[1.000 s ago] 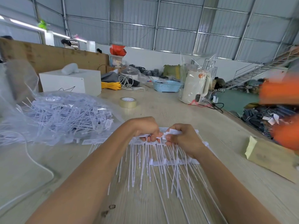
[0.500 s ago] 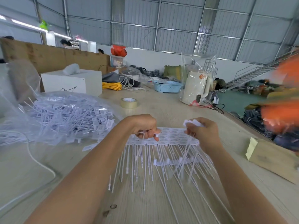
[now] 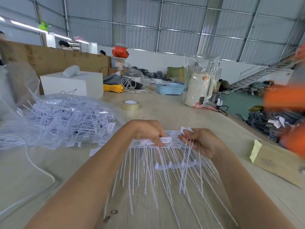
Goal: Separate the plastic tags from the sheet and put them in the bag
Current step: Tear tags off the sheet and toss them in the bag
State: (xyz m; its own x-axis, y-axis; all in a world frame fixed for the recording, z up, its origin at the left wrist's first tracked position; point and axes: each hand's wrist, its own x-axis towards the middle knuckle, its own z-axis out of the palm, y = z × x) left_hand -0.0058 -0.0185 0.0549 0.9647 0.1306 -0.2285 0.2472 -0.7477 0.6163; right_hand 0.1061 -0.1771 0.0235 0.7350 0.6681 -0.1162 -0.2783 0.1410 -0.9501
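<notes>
Pinching a tag head on the sheet (image 3: 166,141) with your left hand (image 3: 149,132), you held several freed plastic tags (image 3: 185,130) curled in your right hand (image 3: 200,141). The sheet lay on the counter (image 3: 165,111) straight ahead, its header strip running nine to three o'clock, tails pointing to six. The loose tails could have snagged the attached ones and slipped from your fingers (image 3: 184,138). The bag (image 3: 66,119) sat at ten o'clock, well apart.
</notes>
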